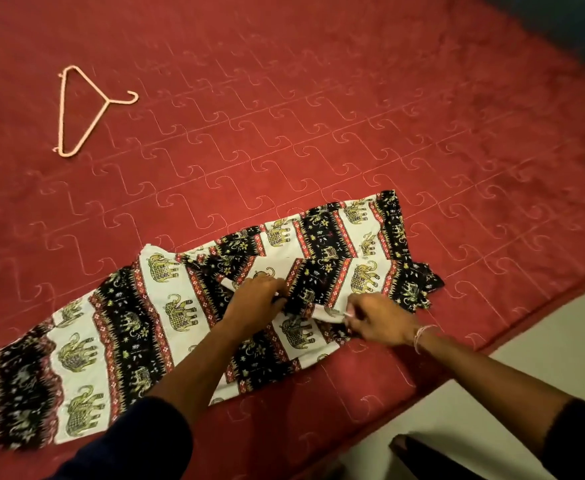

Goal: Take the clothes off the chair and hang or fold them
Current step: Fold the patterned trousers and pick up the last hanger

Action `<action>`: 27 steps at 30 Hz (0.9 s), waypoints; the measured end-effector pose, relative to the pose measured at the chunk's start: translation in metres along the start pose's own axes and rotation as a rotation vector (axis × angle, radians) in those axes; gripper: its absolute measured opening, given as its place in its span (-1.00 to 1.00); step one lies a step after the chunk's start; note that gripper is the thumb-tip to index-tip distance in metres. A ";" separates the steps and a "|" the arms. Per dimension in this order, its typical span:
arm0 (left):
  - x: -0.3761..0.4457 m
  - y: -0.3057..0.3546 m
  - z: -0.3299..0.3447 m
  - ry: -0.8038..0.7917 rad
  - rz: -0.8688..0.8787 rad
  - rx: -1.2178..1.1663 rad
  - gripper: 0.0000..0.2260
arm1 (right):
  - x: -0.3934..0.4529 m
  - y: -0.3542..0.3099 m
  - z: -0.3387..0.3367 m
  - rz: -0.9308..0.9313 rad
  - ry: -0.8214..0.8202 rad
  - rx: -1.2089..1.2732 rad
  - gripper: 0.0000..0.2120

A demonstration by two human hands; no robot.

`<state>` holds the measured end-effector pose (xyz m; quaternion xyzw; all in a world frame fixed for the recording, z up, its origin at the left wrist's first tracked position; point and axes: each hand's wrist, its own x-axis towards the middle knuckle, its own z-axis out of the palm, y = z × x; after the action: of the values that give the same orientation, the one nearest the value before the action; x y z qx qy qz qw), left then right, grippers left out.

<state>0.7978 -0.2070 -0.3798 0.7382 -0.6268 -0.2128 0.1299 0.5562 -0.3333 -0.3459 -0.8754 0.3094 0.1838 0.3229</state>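
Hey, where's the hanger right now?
In the head view the pink hanger lies flat on the red bedspread at upper left, well apart from the elephant-print garment and both hands.

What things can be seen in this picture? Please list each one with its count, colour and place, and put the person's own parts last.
elephant-print garment: one, white and black with red bands, spread across the near part of the bed
hanger: one, pale pink, lying flat on the bed at far left, apart from the garment
bed cover: one, red with stitched pattern, under everything
floor: pale, at lower right beside the bed
left hand: one, fingers curled into the garment near its middle
right hand: one, pinching a white fold of the garment; pink thread band at the wrist
sleeves: two, dark, at the bottom edge
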 end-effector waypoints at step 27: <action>0.140 -0.028 -0.005 0.109 -0.337 -0.254 -0.91 | 0.127 0.078 -0.106 0.061 -0.224 -0.268 -0.56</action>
<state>0.8424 -0.3394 -0.4093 0.8207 -0.4549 -0.2684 0.2180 0.6120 -0.5063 -0.3705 -0.8748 0.2705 0.3295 0.2301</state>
